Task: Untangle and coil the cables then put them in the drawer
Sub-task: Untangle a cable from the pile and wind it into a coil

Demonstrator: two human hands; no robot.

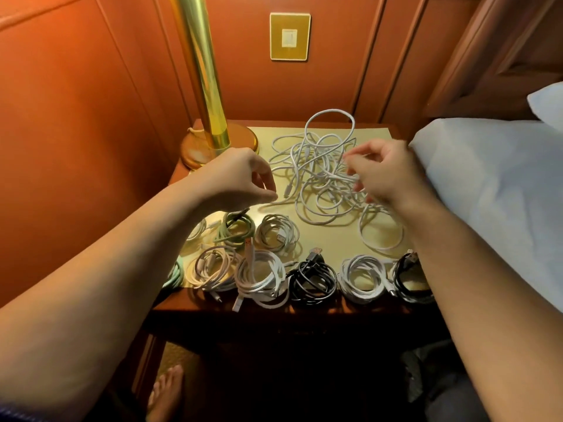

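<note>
A tangle of white cables (316, 175) lies on the nightstand top (374, 135), toward the back. My right hand (384, 175) is in the tangle's right side and pinches a white strand with curled fingers. My left hand (240, 178) hovers at the tangle's left edge, thumb and fingers curled together by a cable end; whether it holds that strand is unclear. Along the front sit several coiled cables: a green one (234, 226), white ones (277, 233) (262, 278) (362, 277), a pinkish one (213, 266) and black ones (313, 280) (409, 277).
A brass lamp (210, 129) stands at the table's back left. White bedding (493, 190) presses against the right edge. A padded orange wall with a switch plate (290, 36) lies behind. My bare foot (166, 391) is on the floor below the dark drawer front (304, 333).
</note>
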